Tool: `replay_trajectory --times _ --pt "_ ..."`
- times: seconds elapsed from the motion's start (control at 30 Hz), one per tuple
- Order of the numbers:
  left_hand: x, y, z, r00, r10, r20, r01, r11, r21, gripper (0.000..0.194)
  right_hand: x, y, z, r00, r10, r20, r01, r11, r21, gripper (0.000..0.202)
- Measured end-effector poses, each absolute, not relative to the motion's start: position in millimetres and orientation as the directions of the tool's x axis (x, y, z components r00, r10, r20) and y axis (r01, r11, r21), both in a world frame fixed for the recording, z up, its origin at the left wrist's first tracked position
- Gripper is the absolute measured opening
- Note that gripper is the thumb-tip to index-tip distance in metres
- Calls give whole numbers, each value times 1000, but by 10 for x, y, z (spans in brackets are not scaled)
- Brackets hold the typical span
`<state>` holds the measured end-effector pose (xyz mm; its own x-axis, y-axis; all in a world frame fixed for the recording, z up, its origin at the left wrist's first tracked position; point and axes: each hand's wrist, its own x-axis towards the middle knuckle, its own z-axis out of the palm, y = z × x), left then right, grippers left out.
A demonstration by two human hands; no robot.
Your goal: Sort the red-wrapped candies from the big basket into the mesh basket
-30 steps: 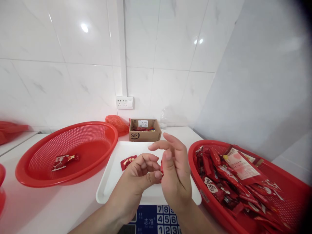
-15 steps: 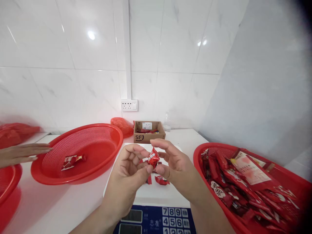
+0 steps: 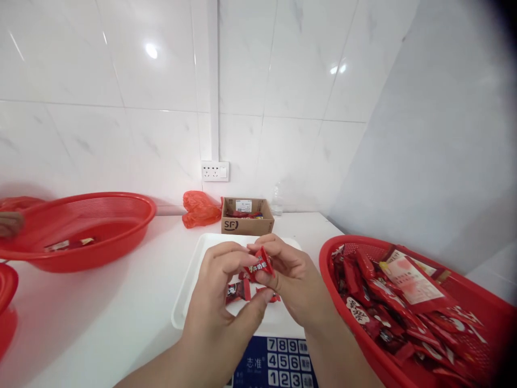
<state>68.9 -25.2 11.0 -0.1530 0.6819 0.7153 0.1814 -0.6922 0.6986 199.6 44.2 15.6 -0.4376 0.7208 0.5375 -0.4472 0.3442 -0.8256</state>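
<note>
A small red candy packet [image 3: 260, 264] with white lettering is pinched between my two hands, above a white tray [image 3: 189, 285]. My left hand [image 3: 222, 302] has its fingers on the packet's left side, with the thumb below it. My right hand [image 3: 297, 283] grips the packet from the right with thumb and fingers. Under my hands, a dark red packet [image 3: 237, 291] and another red packet [image 3: 272, 295] lie on the tray, partly hidden. The blue keypad panel [image 3: 254, 364] of a scale shows in front of the tray.
A red basket [image 3: 329, 269] full of red snack packets stands at the right. Behind the tray sit a small cardboard box [image 3: 246, 226] and an orange-red bag [image 3: 200, 209]. Another red basket [image 3: 137, 229] is at the left, beside another person's hand [image 3: 10, 223].
The left basket has moved further left, and the other person's hand has shifted toward the left edge. The candy packet has turned between my fingers, and my left hand has closed in around it.
</note>
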Motion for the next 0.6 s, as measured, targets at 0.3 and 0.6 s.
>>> replay_trajectory --times 0.3,0.6 --pt "587 -256 102 -89 479 873 363 -801 476 57 2074 319 223 -480 656 583 -447 389 -806 39" --pt "602 -291 152 -57 449 892 383 -815 435 51 2116 287 220 -324 677 661 -346 566 -748 21"
